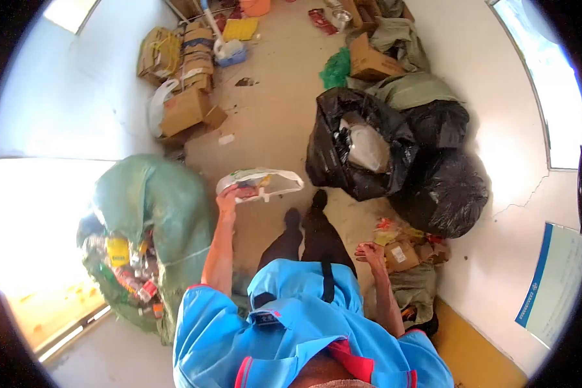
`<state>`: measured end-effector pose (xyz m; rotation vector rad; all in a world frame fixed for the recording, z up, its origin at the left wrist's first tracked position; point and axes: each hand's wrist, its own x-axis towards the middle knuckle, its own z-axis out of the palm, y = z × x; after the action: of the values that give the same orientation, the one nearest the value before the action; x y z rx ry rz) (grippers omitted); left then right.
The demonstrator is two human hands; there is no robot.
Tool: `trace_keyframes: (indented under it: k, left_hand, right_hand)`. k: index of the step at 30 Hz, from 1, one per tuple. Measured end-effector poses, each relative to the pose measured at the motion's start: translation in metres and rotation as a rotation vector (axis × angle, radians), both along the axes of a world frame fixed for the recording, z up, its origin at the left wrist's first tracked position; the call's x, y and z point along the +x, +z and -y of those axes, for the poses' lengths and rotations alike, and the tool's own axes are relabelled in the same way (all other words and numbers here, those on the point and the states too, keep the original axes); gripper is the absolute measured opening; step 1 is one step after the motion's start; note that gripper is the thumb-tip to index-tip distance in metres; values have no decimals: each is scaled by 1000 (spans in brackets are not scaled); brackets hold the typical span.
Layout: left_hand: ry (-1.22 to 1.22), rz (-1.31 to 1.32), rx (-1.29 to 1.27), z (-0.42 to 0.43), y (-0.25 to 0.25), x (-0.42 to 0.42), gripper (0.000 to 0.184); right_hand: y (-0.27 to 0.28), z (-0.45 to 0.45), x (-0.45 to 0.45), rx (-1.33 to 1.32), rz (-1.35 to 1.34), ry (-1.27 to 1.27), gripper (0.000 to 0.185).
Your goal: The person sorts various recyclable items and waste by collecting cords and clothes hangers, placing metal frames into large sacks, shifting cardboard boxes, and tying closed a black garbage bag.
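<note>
My left hand is closed on the edge of a white plastic bag, held up in front of my legs. The bag's mouth gapes upward, and some reddish and yellow items show inside, too small to name. My right hand hangs at my right side with its fingers loosely bent and apart, with nothing seen in it. It is nearest to a small cardboard box lying among scraps by the right wall. An open black garbage bag with pale packaging in it stands ahead on my right.
At my left stands a big green sack of bottles and cans. Flattened cardboard and a cardboard box lie along the left wall. Full black bags, another box and a green bag line the right. Tiled floor runs between.
</note>
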<state>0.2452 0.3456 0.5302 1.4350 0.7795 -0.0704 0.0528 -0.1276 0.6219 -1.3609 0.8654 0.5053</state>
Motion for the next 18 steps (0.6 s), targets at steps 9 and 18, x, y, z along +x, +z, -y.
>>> trace_keyframes:
  k: [9, 18]
  left_hand:
    - [153, 81, -83, -9, -13, 57, 21]
    - [328, -300, -202, -60, -181, 26, 16]
  right_hand:
    - [-27, 81, 95, -103, 33, 209, 20]
    - [-45, 113, 90, 11, 25, -30, 21]
